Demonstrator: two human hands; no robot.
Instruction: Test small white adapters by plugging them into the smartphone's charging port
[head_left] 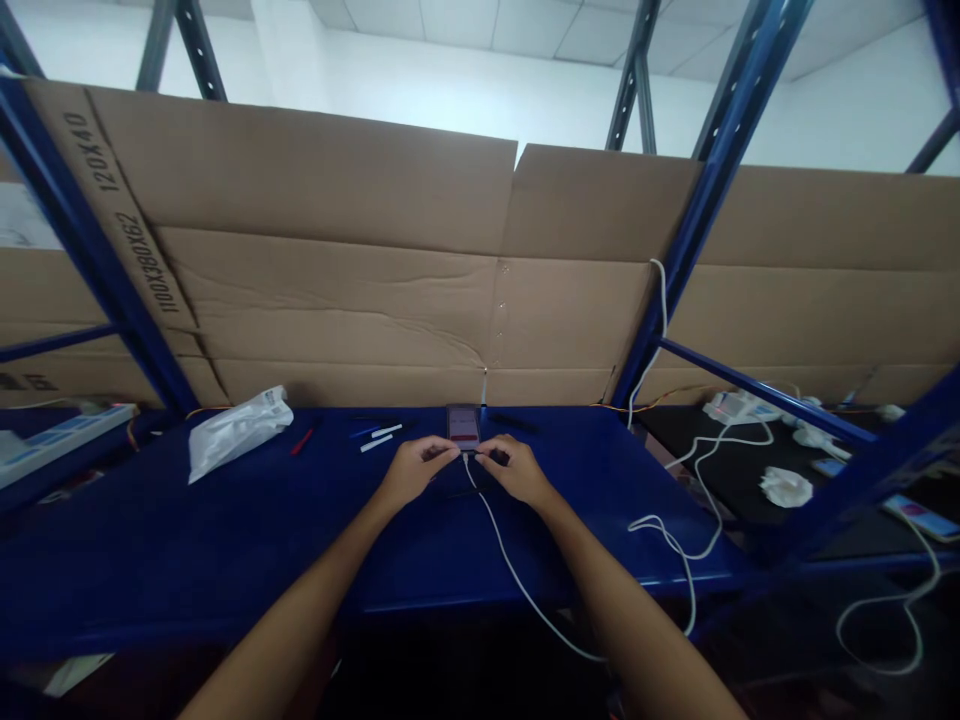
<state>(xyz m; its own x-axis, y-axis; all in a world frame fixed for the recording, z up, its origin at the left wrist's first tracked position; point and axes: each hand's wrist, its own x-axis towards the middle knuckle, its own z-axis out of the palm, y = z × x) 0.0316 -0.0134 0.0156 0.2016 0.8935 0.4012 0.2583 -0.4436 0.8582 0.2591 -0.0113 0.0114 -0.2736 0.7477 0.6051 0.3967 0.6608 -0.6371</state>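
"120X40" is printed in black along the left of the cardboard sheet (330, 300), and "1100X380X662" (146, 262) is read just below it, running the same way. Marks low at the far left are too blurred to be read, as is the screen of the phone (463, 427) — both are left unread.

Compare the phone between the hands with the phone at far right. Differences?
The central phone sits on the blue shelf between the left hand and right hand; the far-right phone lies on a black surface, cut off by the frame edge. The central screen shows red, the far-right one pink. Both screens are lit, and both have white cables.
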